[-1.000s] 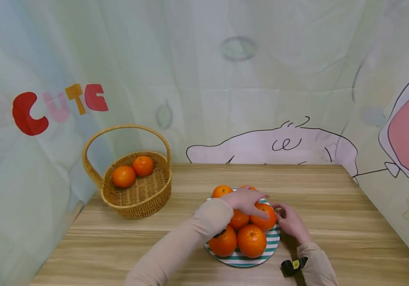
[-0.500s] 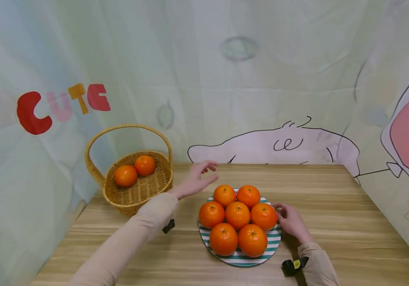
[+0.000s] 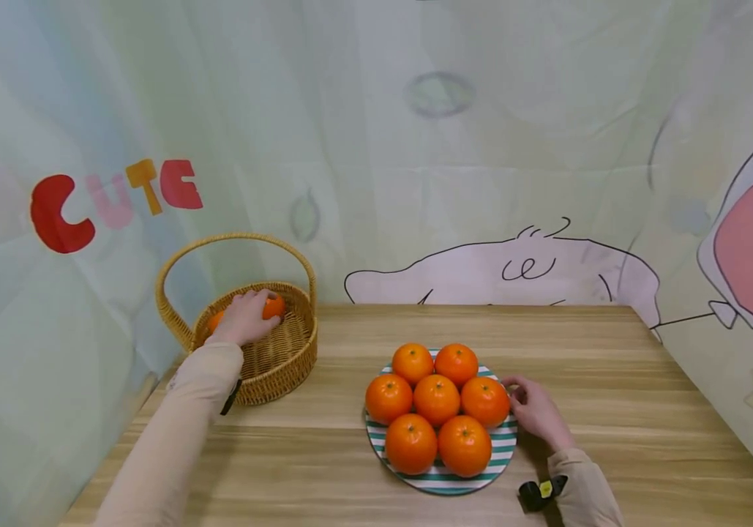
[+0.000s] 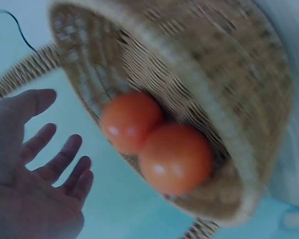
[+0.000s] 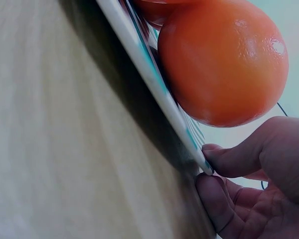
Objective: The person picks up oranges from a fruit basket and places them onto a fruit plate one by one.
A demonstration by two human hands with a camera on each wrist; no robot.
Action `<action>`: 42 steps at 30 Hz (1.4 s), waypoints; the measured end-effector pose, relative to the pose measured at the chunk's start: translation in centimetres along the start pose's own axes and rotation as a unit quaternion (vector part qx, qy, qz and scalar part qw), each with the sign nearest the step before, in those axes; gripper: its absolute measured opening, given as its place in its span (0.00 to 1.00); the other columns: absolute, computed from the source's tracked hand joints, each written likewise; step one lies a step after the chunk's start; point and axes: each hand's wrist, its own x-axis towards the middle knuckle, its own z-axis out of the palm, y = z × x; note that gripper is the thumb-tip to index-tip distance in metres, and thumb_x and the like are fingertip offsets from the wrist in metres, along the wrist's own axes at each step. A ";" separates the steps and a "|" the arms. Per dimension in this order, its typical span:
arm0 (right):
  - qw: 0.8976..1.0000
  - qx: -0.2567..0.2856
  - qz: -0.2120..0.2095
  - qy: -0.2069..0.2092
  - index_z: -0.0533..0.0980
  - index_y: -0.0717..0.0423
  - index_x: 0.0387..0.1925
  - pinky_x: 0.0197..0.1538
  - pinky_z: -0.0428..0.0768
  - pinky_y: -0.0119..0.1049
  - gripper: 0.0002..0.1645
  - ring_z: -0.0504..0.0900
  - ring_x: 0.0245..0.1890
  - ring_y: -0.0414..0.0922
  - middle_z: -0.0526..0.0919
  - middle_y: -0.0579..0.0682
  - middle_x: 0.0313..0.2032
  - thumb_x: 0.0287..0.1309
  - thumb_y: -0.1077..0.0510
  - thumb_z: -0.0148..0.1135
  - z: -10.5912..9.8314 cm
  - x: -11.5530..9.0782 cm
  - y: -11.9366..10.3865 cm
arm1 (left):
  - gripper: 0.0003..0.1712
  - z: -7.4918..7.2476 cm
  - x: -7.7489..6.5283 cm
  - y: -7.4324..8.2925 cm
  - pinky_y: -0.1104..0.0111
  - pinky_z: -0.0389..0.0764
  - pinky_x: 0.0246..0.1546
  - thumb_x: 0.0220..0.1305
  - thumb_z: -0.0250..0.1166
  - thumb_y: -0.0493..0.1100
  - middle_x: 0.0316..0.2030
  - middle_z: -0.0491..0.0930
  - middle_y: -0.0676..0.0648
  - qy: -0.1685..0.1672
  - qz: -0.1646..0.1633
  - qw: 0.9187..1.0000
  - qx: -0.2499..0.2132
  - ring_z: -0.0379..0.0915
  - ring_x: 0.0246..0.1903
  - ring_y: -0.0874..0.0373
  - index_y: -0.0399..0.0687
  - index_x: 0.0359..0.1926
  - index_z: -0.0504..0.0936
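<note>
In the head view my left hand (image 3: 244, 320) is over the wicker basket (image 3: 284, 384), fingers spread near the back orange (image 3: 274, 307) and covering part of the other orange (image 3: 215, 320). The left wrist view shows this hand (image 4: 35, 184) with nothing in its grasp; the two oranges (image 4: 175, 158) lie side by side inside the basket. At the right, my right hand (image 3: 541, 413) pinches the edge of a striped plate (image 3: 445, 483). Its thumb (image 5: 234, 160) lies on top of the rim, with fingers beneath. Several oranges (image 3: 437, 400) sit on this plate.
The basket's tall arched handle (image 3: 238, 236) rises above its opening at the left of the wooden table (image 3: 323, 461). A printed curtain (image 3: 376, 146) stands behind the table and along both sides. A black strap device (image 3: 537, 495) sits at the right wrist.
My left hand has moved from above the plate's oranges leftward to the basket. The right hand keeps its hold on the plate edge, and the plate's oranges stay in place.
</note>
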 end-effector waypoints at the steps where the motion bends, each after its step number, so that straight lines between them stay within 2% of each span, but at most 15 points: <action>1: 1.000 0.001 -0.001 0.000 0.77 0.65 0.53 0.31 0.71 0.35 0.19 0.72 0.29 0.46 0.76 0.55 0.31 0.59 0.70 0.53 0.0 0.0 0.0 | 0.31 -0.1 -0.1 -0.5 0.36 0.69 0.59 0.70 0.57 0.45 0.64 0.66 0.21 -0.005 -0.011 1.000 0.010 0.62 0.61 0.22 0.30 0.68 0.66; 6: 1.000 0.003 -0.004 0.001 0.77 0.65 0.52 0.29 0.71 0.35 0.20 0.71 0.27 0.46 0.76 0.54 0.31 0.58 0.70 0.54 0.1 0.0 0.1 | 0.37 -0.1 -0.8 -2.4 0.34 0.68 0.60 0.67 0.59 0.45 0.65 0.62 0.20 -0.019 -0.057 0.998 0.031 0.61 0.62 0.21 0.27 0.70 0.61; 9: 1.000 0.004 -0.008 0.003 0.77 0.65 0.52 0.29 0.70 0.34 0.19 0.71 0.27 0.45 0.75 0.54 0.30 0.58 0.70 0.55 0.1 0.0 0.2 | 0.41 0.0 -1.1 -3.1 0.32 0.64 0.63 0.66 0.60 0.46 0.68 0.59 0.20 -0.025 -0.081 0.996 0.035 0.56 0.65 0.20 0.28 0.72 0.58; 16: 1.000 0.007 0.000 0.002 0.77 0.65 0.52 0.29 0.70 0.35 0.20 0.71 0.27 0.45 0.75 0.54 0.30 0.57 0.71 0.55 0.1 0.0 0.2 | 0.46 0.3 -1.7 -3.9 0.31 0.51 0.70 0.65 0.60 0.47 0.73 0.45 0.21 -0.047 -0.114 0.992 0.012 0.40 0.71 0.19 0.27 0.74 0.51; 23: 1.000 0.004 0.000 0.002 0.77 0.65 0.52 0.33 0.69 0.37 0.19 0.71 0.30 0.47 0.76 0.54 0.31 0.58 0.71 0.55 0.0 0.0 0.0 | 0.49 0.6 -1.6 -4.1 0.31 0.44 0.72 0.67 0.60 0.47 0.76 0.37 0.23 -0.077 -0.134 0.988 -0.007 0.31 0.73 0.20 0.29 0.77 0.45; 35: 1.000 0.004 -0.004 0.005 0.77 0.66 0.52 0.32 0.69 0.36 0.19 0.71 0.29 0.47 0.76 0.54 0.31 0.58 0.72 0.54 0.1 0.1 0.1 | 0.49 0.7 -1.8 -3.5 0.30 0.45 0.71 0.65 0.62 0.47 0.75 0.43 0.25 -0.100 -0.142 0.985 -0.018 0.32 0.73 0.20 0.29 0.76 0.47; 42: 1.000 0.003 -0.003 0.004 0.77 0.65 0.52 0.33 0.69 0.36 0.19 0.71 0.29 0.46 0.75 0.54 0.30 0.58 0.71 0.54 0.1 0.1 0.0 | 0.46 0.6 -1.9 -3.2 0.30 0.52 0.69 0.62 0.63 0.47 0.71 0.49 0.22 -0.083 -0.137 0.987 -0.009 0.40 0.70 0.18 0.29 0.74 0.53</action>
